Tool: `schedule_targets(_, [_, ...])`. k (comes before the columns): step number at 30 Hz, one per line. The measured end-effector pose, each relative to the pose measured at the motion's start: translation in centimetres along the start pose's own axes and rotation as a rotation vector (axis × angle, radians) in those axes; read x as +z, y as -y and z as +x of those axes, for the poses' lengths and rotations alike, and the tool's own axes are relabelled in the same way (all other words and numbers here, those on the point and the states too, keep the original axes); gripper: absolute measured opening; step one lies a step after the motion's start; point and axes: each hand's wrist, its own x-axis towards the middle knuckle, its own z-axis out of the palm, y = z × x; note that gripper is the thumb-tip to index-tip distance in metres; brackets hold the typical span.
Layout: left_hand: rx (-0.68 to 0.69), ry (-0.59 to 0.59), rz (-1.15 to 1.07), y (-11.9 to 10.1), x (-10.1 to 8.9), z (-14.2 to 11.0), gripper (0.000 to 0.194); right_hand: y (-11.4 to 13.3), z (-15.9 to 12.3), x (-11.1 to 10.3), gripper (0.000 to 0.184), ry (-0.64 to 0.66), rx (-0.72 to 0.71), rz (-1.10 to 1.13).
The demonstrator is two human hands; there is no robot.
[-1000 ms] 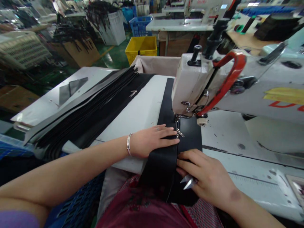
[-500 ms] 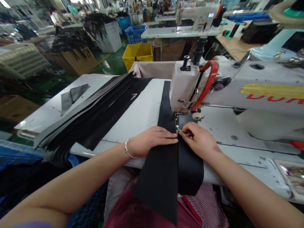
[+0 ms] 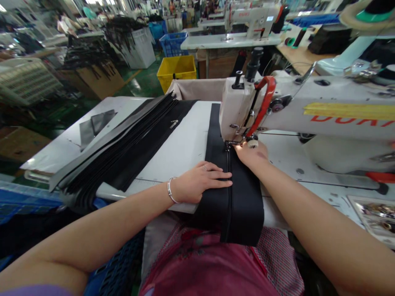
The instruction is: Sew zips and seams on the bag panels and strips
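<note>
A black fabric panel (image 3: 247,205) with a zipper (image 3: 229,197) running along it lies under the sewing machine (image 3: 237,109) and hangs over the table's front edge. My left hand (image 3: 205,181) rests flat on the panel, fingers outstretched, with the fingertips on the zipper. My right hand (image 3: 251,154) is at the right of the presser foot (image 3: 227,146), partly behind the machine head. Its fingers look curled together near the foot; what they hold is hidden. No zipper slider shows on the stretch before the foot.
A stack of black panels (image 3: 123,152) with a zipper pull (image 3: 174,123) lies on the table at left. Grey scraps (image 3: 96,125) lie beyond it. A tray of metal parts (image 3: 378,216) sits at right. A yellow crate (image 3: 176,72) stands behind the table.
My right hand has moved away from me, from the slider before the presser foot to beside and behind it. The slider is out of sight. The loose front flap has dropped back; my left hand stays flat.
</note>
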Motion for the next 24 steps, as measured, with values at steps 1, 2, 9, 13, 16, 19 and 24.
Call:
schedule_targets(1, [-0.006,-0.003,-0.004,-0.4,0.1,-0.2,0.072,0.0,0.1,-0.2,0.037,-0.013,0.001,0.012])
schedule_targets(2, [-0.036,-0.022,-0.007,-1.0,0.3,-0.7,0.074,0.0,-0.2,-0.4,0.036,-0.028,-0.001,0.025])
schedule_targets(9, [-0.617,-0.479,-0.315,-9.8,6.4,-7.1,0.025,-1.4,-13.2,-2.3,0.014,-0.032,-0.266,0.25])
schedule_targets(13, [-0.468,-0.262,-0.784,-12.1,9.8,-7.0,0.027,-1.6,-20.0,-2.4,0.01,-0.077,-0.413,0.474])
schedule_targets(16, [-0.545,-0.222,-1.096,-12.0,10.3,-5.1,0.035,-1.9,-22.1,-2.4,0.016,-0.031,-0.441,0.498])
schedule_targets(19, [-0.625,-0.167,-1.317,-12.4,9.7,-3.9,0.048,-2.3,-23.5,-2.7,0.022,0.032,-0.509,0.453])
schedule_targets(24, [-0.618,0.003,-1.347,-14.2,9.5,-3.7,0.064,-1.7,-25.4,-3.0,0.033,0.065,-0.718,0.235])
